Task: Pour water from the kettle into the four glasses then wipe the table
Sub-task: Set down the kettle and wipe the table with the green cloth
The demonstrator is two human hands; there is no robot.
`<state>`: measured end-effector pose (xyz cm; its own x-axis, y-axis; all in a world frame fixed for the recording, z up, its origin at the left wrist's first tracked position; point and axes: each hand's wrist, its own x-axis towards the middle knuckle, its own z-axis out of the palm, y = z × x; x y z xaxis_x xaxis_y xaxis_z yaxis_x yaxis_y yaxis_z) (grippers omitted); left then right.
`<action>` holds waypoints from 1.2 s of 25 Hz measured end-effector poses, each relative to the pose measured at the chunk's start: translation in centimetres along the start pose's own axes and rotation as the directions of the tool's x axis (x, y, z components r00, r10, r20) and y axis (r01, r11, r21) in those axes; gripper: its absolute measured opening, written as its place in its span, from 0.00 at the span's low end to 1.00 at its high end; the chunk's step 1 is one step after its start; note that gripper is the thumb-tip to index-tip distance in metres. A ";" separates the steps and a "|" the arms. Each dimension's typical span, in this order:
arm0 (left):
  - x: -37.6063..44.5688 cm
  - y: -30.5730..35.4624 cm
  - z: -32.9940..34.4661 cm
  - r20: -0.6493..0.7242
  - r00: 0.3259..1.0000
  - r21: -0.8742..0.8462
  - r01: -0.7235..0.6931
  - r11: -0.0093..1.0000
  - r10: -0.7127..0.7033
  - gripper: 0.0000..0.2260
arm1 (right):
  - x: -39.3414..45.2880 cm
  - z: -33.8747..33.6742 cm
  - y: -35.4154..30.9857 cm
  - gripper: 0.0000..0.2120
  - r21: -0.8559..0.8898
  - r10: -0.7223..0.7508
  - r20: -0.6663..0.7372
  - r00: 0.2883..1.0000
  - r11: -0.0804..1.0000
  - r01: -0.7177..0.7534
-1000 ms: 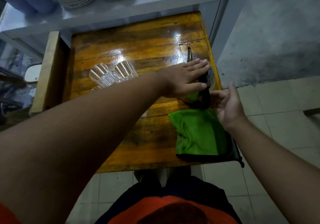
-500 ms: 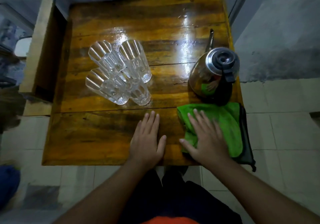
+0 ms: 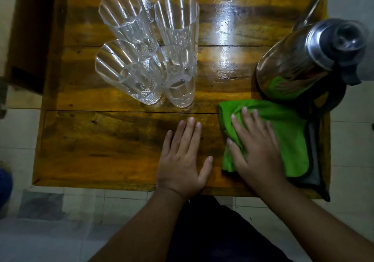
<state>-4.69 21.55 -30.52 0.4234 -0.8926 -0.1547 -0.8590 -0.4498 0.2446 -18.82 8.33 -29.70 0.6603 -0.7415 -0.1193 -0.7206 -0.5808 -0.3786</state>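
Four clear glasses (image 3: pixel 149 47) clustered far left on wood table (image 3: pixel 101 150), upright, look empty. Near centre, left hand (image 3: pixel 182 160) flat on bare wood, fingers spread, holding nothing. Right hand (image 3: pixel 256 148) spread flat atop green cloth (image 3: pixel 287 140). Steel kettle (image 3: pixel 307 59) far right, just beyond cloth.

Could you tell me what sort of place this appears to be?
Probably a simple eatery or home kitchen corner: a varnished wooden table on a tiled floor, set with four clear glasses and a steel kettle.
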 end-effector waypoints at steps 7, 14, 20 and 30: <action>0.0 -0.1 0.3 -0.040 0.999 -0.056 -0.004 0.998 0.002 0.33 | -5.7 1.2 -1.5 0.30 -0.092 -0.087 0.091 0.992 0.991 0.096; 0.1 -0.2 0.2 -0.026 1.000 -0.071 -0.010 0.997 0.008 0.33 | -1.6 1.0 -2.5 0.32 -0.213 0.090 0.070 0.994 0.974 -0.073; 0.0 -0.5 0.0 0.006 1.000 -0.113 -0.029 0.993 0.030 0.32 | -0.3 1.2 -3.8 0.32 -0.154 0.116 0.082 0.990 0.983 -0.102; -2.5 -9.7 -2.1 -0.033 0.984 0.007 0.178 0.984 -0.178 0.37 | -5.8 3.2 -6.4 0.35 -0.199 0.047 0.147 0.988 0.980 -0.017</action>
<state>3.20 28.14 -30.53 0.5785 -0.7991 -0.1639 -0.7720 -0.6012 0.2061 -17.37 17.36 -29.52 0.6496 -0.7107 -0.2702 -0.7594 -0.6234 -0.1860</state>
